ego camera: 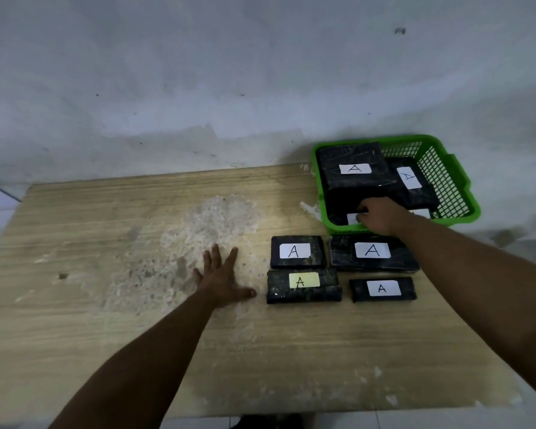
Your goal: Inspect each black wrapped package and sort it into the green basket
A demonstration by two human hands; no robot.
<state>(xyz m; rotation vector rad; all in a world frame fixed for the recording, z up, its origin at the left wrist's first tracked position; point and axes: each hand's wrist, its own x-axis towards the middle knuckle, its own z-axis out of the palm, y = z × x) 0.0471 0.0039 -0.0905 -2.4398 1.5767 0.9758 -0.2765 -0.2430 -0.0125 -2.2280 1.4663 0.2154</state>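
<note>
The fingers (363, 215) of the right hand (381, 215) curl down onto a black package (342, 202) at the near left corner of the green basket (446, 178), right of centre in the frame; they seem to clamp its edge by a white label, though the hand hides the grip itself. The hand sits low inside the rim, which suggests it is setting this package down among the others.

Two more packages lie in the basket: a large one (353, 164) propped on top at the back left, and one (410, 181) slanted to its right, both labelled "A" face up so the letter can be read.

Below the basket, four packages wait on the table in a tight block, labels up: one (297, 252) at upper left, a wider one (372, 252) partly under the right forearm, one with a yellowish label (304, 284) at lower left, and a slim one (382, 289) at lower right.

The left hand (222, 278) lies flat, fingers spread, on the worn wooden table (106, 243) just left of the block, probably as a brace.
</note>
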